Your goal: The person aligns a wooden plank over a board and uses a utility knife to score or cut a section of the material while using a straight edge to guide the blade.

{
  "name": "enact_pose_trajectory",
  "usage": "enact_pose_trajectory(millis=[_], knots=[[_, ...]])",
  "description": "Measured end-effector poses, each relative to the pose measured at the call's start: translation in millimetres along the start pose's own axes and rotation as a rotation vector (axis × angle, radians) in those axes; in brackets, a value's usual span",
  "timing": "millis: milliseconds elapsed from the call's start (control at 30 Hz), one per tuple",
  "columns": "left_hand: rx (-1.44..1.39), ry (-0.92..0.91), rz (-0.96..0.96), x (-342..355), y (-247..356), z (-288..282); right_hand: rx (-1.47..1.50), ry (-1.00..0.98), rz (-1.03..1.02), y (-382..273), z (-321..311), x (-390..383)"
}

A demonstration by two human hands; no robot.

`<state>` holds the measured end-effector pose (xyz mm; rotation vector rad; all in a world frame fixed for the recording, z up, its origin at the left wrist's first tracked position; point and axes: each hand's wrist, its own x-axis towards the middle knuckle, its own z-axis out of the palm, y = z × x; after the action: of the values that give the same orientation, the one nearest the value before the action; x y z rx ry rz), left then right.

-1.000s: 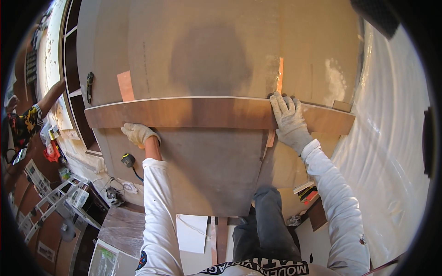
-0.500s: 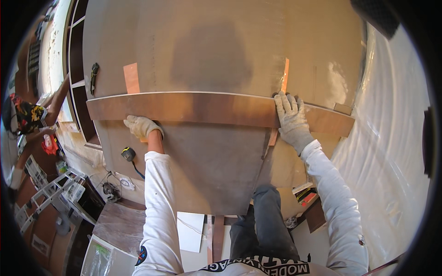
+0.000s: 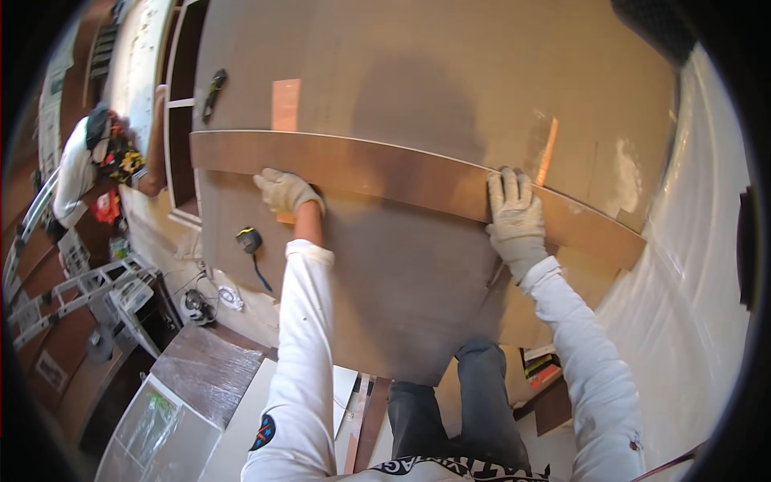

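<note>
A long brown wood-look strip (image 3: 377, 170) with a pale far edge lies across a large brown panel (image 3: 385, 273). My left hand (image 3: 287, 193), in a pale work glove, is curled at the strip's near edge, left of the middle. An orange piece (image 3: 285, 218) shows just under it; whether the fingers hold anything is hidden. My right hand (image 3: 516, 215), also gloved, lies across the strip's right part, fingers stretched toward its far edge. Beyond the strip, orange pieces stick out on the left (image 3: 286, 104) and the right (image 3: 548, 151).
A utility knife (image 3: 214, 95) lies far left on the panel, a tape measure (image 3: 249, 238) nearer me. Plastic sheeting (image 3: 691, 265) hangs at the right. To the left are a ladder (image 3: 80, 293), a power tool (image 3: 197, 305) and another person (image 3: 84, 165) bending.
The view has shifted, so the panel and its tools appear farther right. Relative to the right orange piece, my right hand is slightly farther left. The other person shows more fully.
</note>
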<state>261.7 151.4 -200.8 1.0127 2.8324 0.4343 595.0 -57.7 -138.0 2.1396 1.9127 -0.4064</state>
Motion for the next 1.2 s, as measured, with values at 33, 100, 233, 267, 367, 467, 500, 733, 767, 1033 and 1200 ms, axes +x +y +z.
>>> enact_pose_trajectory(millis=[33, 100, 233, 267, 367, 467, 500, 733, 767, 1033, 1200], knots=[[-0.012, 0.025, 0.001, -0.8, -1.0, 1.7, 0.024, -0.034, -0.002, 0.5, -4.6, 2.4], [-0.037, 0.068, 0.009, 2.5, -3.7, 5.6, 0.045, -0.113, 0.002, -1.9, -12.0, 9.1], [-0.139, 0.058, 0.084, 7.2, -14.4, 3.4, 0.057, -0.112, 0.007, -2.5, -3.9, 9.8], [-0.101, 0.028, 0.078, 7.0, -14.0, 4.0, 0.05, -0.118, 0.011, -0.4, -0.9, 7.4], [0.053, 0.032, 0.078, 11.6, -5.5, 5.8, 0.08, -0.113, 0.006, 4.7, -10.2, 12.2], [0.238, 0.079, 0.136, -17.2, -2.9, 18.2, 0.118, -0.125, -0.002, 6.6, -14.3, 10.0], [0.242, 0.038, 0.181, -38.5, 1.0, 23.9, 0.083, -0.125, 0.004, 2.3, -7.5, 12.0], [0.298, -0.001, -0.125, -130.3, 68.4, 28.4, 0.154, -0.209, -0.077, 21.6, -18.5, 13.2], [0.312, 0.014, -0.123, -130.4, 72.8, 27.4, 0.208, -0.235, -0.118, 27.4, -21.3, 14.1], [0.437, 0.234, -0.05, -110.9, 59.5, 45.5, 0.159, -0.203, -0.005, 44.6, 3.2, -12.3], [0.37, 0.04, -0.107, -134.1, 73.2, 36.2, 0.141, -0.257, -0.017, 63.7, 2.9, -12.5]])
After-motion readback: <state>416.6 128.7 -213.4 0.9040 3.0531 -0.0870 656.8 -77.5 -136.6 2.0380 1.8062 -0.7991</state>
